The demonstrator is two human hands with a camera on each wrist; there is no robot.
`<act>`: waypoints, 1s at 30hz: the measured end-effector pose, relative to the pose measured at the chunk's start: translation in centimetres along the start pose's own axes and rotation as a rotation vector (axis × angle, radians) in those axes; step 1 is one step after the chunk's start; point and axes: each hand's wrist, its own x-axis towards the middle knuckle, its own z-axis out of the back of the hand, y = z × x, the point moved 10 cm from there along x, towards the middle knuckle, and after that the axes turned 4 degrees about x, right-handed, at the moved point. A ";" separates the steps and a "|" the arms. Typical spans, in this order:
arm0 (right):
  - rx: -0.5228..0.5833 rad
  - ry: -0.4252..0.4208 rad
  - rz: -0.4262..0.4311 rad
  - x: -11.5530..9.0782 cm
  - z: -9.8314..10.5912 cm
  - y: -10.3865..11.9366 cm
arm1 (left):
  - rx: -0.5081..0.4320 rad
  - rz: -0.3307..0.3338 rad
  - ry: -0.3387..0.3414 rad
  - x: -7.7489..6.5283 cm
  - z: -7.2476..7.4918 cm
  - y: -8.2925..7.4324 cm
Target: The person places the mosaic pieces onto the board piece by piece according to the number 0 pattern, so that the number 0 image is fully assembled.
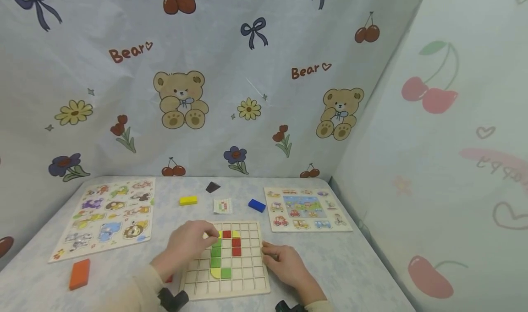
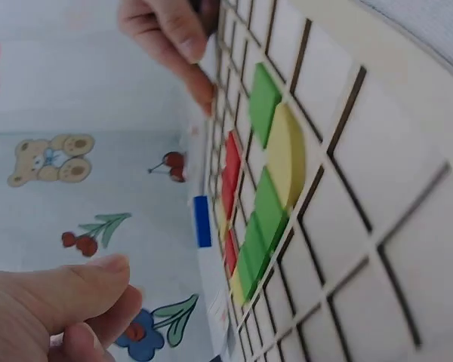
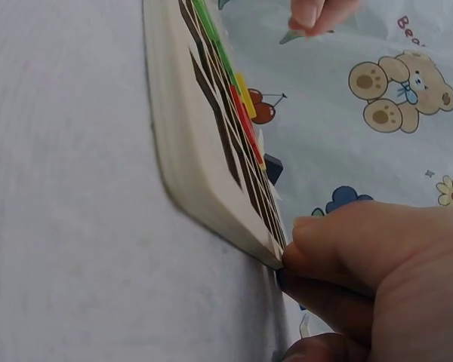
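A pale wooden grid board (image 1: 247, 284) lies in front of me with small coloured pieces set in its cells. Green squares (image 1: 216, 252) form a column on its left, with a rounded yellow piece (image 1: 216, 273) at the bottom and a green square (image 1: 226, 273) beside that. Red squares (image 1: 236, 247) and more yellow pieces run along the top and right. My left hand (image 1: 189, 241) hovers over the board's upper left, thumb and fingertips close together, no piece showing between them. With thumb and fingers, my right hand (image 1: 286, 264) pinches the board's right edge.
A small pattern card (image 1: 223, 206) lies behind the board, between yellow (image 1: 188, 200) and blue (image 1: 257, 205) blocks. A dark block (image 1: 212, 187) sits farther back. An animal puzzle (image 1: 109, 216) and orange block (image 1: 79, 274) are left, a vehicle puzzle (image 1: 307, 211) right. Patterned cloth hangs behind.
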 end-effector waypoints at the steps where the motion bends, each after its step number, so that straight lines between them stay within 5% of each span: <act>1: 0.000 0.000 -0.004 0.0 0.0 0.1 | -0.005 0.025 -0.001 -0.5 1.0 0.9; 7: -0.008 0.000 -0.006 0.1 0.1 0.8 | 0.012 0.134 0.030 -3.7 4.1 6.3; 14: -0.007 -0.002 0.005 0.1 0.1 0.8 | -0.104 0.200 0.135 -6.3 1.3 10.7; 20: 0.008 -0.010 -0.009 -0.1 0.1 0.3 | -0.151 0.095 0.195 -7.9 -0.3 11.7; 30: 0.018 -0.008 -0.014 -0.3 -0.1 0.2 | -0.138 -0.008 0.180 -7.9 -0.6 12.0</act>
